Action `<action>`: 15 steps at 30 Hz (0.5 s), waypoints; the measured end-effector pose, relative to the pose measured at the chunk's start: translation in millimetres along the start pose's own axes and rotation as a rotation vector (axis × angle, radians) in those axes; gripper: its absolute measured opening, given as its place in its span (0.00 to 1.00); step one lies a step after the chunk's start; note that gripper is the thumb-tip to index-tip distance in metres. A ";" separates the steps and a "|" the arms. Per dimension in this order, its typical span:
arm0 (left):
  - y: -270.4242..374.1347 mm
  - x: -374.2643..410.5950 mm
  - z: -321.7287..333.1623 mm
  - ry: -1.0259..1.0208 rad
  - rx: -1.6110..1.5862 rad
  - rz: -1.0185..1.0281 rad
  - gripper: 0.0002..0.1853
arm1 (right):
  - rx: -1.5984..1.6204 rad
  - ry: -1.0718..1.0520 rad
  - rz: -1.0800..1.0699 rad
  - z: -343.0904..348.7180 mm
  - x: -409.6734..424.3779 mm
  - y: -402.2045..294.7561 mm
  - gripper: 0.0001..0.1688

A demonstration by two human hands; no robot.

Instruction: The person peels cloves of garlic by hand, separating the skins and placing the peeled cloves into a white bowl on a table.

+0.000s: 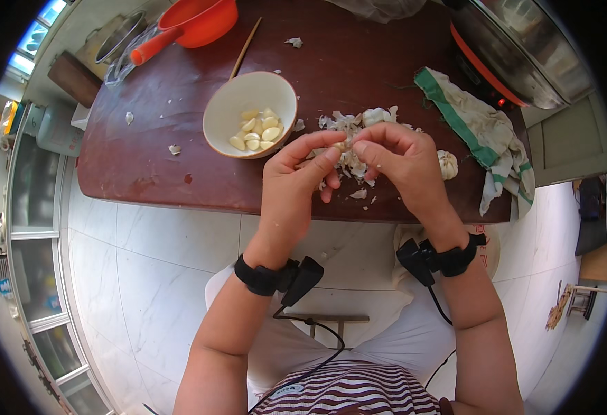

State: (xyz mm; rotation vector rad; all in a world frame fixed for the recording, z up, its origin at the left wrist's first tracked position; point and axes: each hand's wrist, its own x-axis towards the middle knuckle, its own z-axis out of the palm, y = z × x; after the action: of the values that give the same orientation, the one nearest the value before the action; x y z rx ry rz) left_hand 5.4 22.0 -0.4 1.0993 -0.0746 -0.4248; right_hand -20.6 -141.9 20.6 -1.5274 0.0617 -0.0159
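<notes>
Over the table's front edge, my left hand [294,179] pinches a garlic clove [339,146] between thumb and forefinger. My right hand [412,161] is close beside it, thumb and forefinger nearly together at the clove; whether they grip a bit of skin is too small to tell. Beneath both hands lies a pile of papery garlic skins [353,165], partly hidden. A garlic bulb [377,116] rests behind the pile, and another garlic bulb [448,165] sits right of my right hand. Left of the hands, a white bowl [224,104] holds several peeled garlic cloves [270,134].
On the dark red table [143,166] are an orange plastic ladle [200,23], a chopstick [245,47] and scattered skin scraps. A green-edged cloth [469,124] drapes over the right edge, near a metal pot [516,52] on a cooker with a lit red light.
</notes>
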 end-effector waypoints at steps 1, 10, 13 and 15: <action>0.5 -1.1 1.1 0.002 0.025 0.021 0.10 | -0.010 -0.020 0.002 -1.0 0.1 -0.6 0.08; 2.9 -1.9 0.4 -0.014 0.483 0.336 0.06 | -0.077 -0.111 0.096 -9.7 -0.6 -5.4 0.08; 3.6 -1.8 0.0 -0.036 0.497 0.329 0.05 | -0.061 -0.108 0.083 -7.6 -1.6 -3.2 0.05; 3.8 -2.0 -0.6 -0.049 0.449 0.269 0.05 | -0.067 -0.094 0.044 -6.5 -1.1 -0.1 0.04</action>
State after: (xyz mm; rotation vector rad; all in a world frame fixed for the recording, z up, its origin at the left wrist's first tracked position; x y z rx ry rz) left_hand 4.8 24.7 2.9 1.4965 -0.3712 -0.1948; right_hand -22.0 -148.3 20.4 -1.5910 0.0212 0.0932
